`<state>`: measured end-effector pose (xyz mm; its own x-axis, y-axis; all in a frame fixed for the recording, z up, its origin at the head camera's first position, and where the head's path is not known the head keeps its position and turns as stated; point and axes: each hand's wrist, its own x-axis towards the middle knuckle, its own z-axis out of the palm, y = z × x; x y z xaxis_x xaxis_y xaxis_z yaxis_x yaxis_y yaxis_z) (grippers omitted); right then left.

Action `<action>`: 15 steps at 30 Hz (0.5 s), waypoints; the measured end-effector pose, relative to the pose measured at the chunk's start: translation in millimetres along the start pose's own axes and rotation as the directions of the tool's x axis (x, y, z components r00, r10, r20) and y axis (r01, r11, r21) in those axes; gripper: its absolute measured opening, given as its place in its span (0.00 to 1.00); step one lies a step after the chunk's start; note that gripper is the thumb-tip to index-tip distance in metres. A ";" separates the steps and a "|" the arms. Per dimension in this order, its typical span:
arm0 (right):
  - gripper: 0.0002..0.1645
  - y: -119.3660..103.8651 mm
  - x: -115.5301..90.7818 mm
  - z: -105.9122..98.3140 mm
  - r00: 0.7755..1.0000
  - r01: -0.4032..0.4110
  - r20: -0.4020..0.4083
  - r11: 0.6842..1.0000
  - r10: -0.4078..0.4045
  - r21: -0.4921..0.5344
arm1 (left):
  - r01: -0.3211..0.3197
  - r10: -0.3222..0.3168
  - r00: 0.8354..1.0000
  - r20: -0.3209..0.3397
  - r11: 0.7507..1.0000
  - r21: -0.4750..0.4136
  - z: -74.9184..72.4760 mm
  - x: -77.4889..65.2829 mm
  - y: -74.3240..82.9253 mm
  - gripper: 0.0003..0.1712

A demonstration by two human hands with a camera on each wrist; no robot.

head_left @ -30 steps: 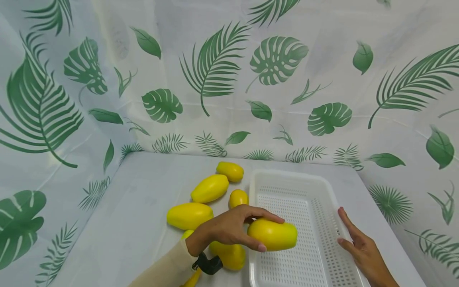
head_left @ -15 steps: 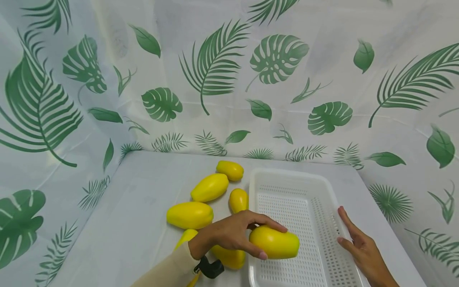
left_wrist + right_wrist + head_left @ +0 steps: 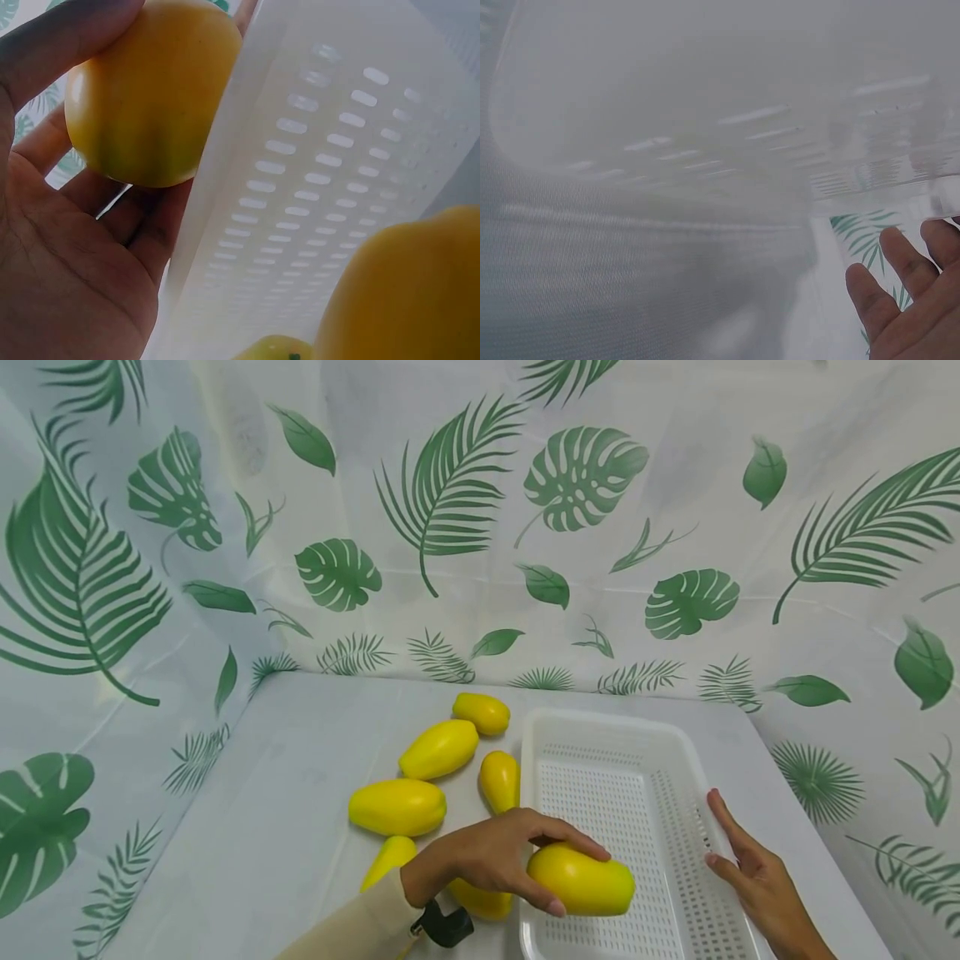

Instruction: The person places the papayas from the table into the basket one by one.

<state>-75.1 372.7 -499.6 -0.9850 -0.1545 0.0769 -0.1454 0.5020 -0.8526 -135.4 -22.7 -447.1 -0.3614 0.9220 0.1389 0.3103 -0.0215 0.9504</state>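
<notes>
In the head view my left hand (image 3: 495, 856) grips a yellow papaya (image 3: 581, 881) with a greenish end, thumb on its near side and fingers over its top. The papaya is over the near left part of a white perforated plastic basket (image 3: 536, 718). The left wrist view shows the hand's palm (image 3: 67, 292) and the held papaya (image 3: 154, 97) beside the basket wall (image 3: 247, 187). My right hand (image 3: 765, 877) holds the basket's right rim between thumb and forefinger. In the right wrist view its other fingers (image 3: 911, 266) stand below the rim.
Left of the basket lie several more papayas, among them one at the back (image 3: 482, 714), one midway (image 3: 438, 749) and one farther left (image 3: 397, 807). My left forearm partly covers the nearest ones. Leaf-printed white sheeting (image 3: 465, 627) encloses the white tabletop (image 3: 292, 777).
My left hand has moved a little nearer to me and to the right with the papaya, lower in the head view. The right hand stays on the basket rim.
</notes>
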 end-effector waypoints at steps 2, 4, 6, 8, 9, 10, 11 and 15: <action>0.45 0.1 0.0 -0.3 1.000 -0.001 -0.002 1.000 0.001 -0.004 | -0.002 0.002 1.000 0.002 1.000 0.022 1.0 0.9 -0.4 0.37; 0.44 -0.3 0.0 -0.4 1.000 0.004 -0.003 1.000 -0.004 -0.005 | -0.015 0.014 1.000 0.006 0.999 0.052 2.2 1.8 -1.0 0.37; 0.44 -0.4 0.1 -0.5 1.000 0.006 -0.005 1.000 -0.007 -0.005 | -0.024 0.023 1.000 0.008 0.997 0.073 3.5 2.2 -1.5 0.37; 0.44 -0.5 0.2 -0.3 1.000 0.005 -0.004 1.000 -0.005 0.001 | -0.029 0.028 1.000 0.010 0.996 0.082 4.7 2.3 -2.1 0.37; 0.44 -0.6 0.2 -0.1 1.000 0.003 -0.003 1.000 -0.003 0.002 | -0.030 0.029 1.000 0.009 0.997 0.077 5.3 2.2 -2.4 0.36; 0.44 -0.6 0.2 0.1 1.000 0.001 -0.003 1.000 -0.001 0.002 | -0.031 0.031 0.999 0.009 0.997 0.073 5.7 2.0 -2.6 0.36; 0.45 -0.5 0.2 0.1 1.000 0.000 -0.004 1.000 0.000 0.005 | -0.033 0.033 0.999 0.008 0.997 0.070 6.1 1.9 -2.9 0.36; 0.45 -0.6 -0.2 0.8 1.000 0.028 -0.007 0.999 -0.028 0.022 | -0.054 0.054 0.999 0.004 0.994 0.097 7.6 1.3 -3.9 0.37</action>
<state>-74.8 371.8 -499.5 -0.9811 -0.1629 0.1045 -0.1712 0.4782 -0.8614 -130.3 -18.5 -452.8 -0.3405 0.9212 0.1883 0.4128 -0.0335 0.9102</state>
